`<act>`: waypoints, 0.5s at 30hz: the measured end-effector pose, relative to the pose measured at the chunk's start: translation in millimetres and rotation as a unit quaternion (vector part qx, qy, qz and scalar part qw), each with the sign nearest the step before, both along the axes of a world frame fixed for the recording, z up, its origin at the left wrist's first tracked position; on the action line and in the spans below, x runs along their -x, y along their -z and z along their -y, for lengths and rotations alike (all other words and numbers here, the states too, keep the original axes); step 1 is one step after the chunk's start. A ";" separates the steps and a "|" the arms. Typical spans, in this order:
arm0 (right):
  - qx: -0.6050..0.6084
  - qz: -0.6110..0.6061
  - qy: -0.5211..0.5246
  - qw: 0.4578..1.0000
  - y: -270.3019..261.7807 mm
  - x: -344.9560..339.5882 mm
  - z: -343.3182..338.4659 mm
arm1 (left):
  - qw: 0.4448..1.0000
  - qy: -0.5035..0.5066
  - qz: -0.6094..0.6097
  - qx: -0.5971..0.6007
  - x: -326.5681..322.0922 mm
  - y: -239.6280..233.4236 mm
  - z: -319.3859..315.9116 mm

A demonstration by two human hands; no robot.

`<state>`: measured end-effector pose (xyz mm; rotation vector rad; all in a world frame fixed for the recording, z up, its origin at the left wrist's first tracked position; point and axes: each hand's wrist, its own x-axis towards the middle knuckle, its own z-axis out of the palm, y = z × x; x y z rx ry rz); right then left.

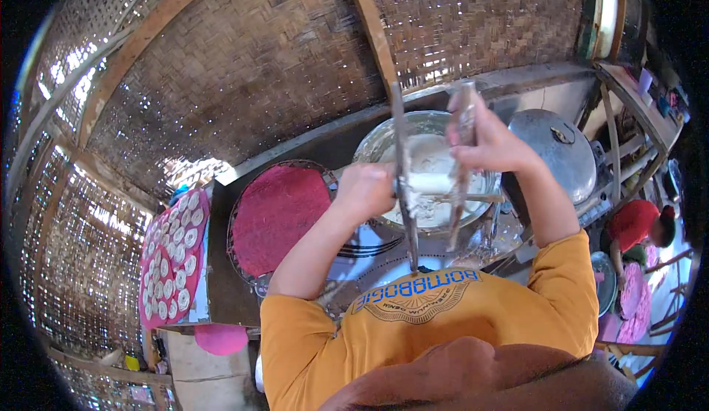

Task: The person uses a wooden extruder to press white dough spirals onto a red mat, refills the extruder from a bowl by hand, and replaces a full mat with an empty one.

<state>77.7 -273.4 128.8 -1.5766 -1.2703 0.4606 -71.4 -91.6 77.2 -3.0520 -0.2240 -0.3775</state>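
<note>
My left hand (367,188) is closed in a fist against a long, narrow bar (402,150), dusted with white. A second, roughly parallel bar (460,184) is gripped near its upper end by my right hand (483,134); it looks blurred. Between the bars lies a smooth white cylinder (432,184), with a thin stick (471,196) just below it. How these parts join is hidden. Beneath both hands stands a wide metal basin (365,139) with a white floury mass (426,150) inside.
A round tray bears pink cloth (279,217) at left. White coiled pieces (191,237) cover another pink cloth beyond it. A large domed metal lid (548,156) stands right of the basin. Behind runs a woven bamboo wall (266,62). Far right, a person in red (634,225) bends over.
</note>
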 end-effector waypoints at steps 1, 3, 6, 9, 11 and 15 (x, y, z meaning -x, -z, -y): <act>-0.030 0.014 0.021 0.999 2.9 -14.9 6.4 | 0.999 -0.026 0.009 0.020 0.4 0.0 -8.4; -0.081 -0.036 0.107 0.990 1.0 -30.9 30.5 | 0.991 -0.097 -0.004 0.092 -2.4 7.8 -41.2; -0.270 -0.073 0.182 0.943 30.8 -53.2 31.2 | 0.799 0.127 0.181 0.559 -11.5 34.1 -67.1; -0.516 -0.210 0.202 0.805 47.3 -37.4 12.5 | 0.649 0.161 0.073 0.740 -12.6 49.5 -74.9; -0.578 -0.284 0.190 0.742 66.2 -23.4 -9.8 | 0.596 0.203 0.143 0.763 -19.3 53.8 -66.1; -0.478 -0.443 0.025 0.758 112.2 5.9 -40.5 | 0.508 0.353 0.374 0.691 -24.9 33.0 -37.3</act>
